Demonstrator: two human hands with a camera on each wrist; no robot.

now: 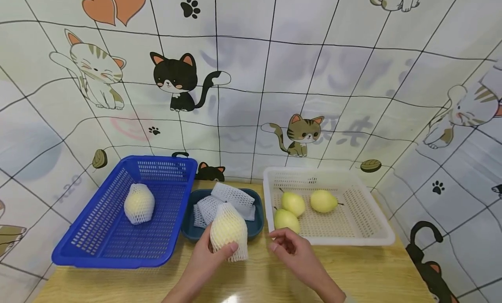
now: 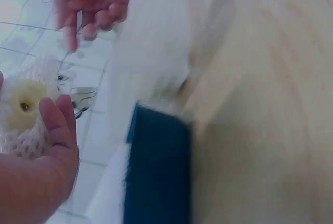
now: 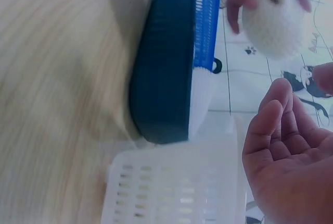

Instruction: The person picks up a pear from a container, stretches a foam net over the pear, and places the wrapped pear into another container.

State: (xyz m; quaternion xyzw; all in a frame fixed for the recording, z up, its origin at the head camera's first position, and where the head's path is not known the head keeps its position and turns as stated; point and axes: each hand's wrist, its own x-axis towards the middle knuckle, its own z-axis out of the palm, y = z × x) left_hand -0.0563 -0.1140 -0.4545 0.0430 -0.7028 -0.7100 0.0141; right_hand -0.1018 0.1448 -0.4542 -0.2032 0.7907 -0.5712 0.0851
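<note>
The left hand (image 1: 206,256) grips a pear (image 1: 228,226) in a foam net (image 1: 240,251), raised by the near side of the teal tub (image 1: 256,226). One end peeps bare from the net, so I'd keep the hold light and settle the net evenly. The right hand (image 1: 295,254), fingers loosely bent, holds nothing, near the white basket's (image 1: 345,240) near left corner.

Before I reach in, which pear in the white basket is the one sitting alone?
On the table, find the white basket at right. Inside it, yours is the rightmost pear. Its stem points right, and it sits apart from the other two pears, bunched at left.
</note>
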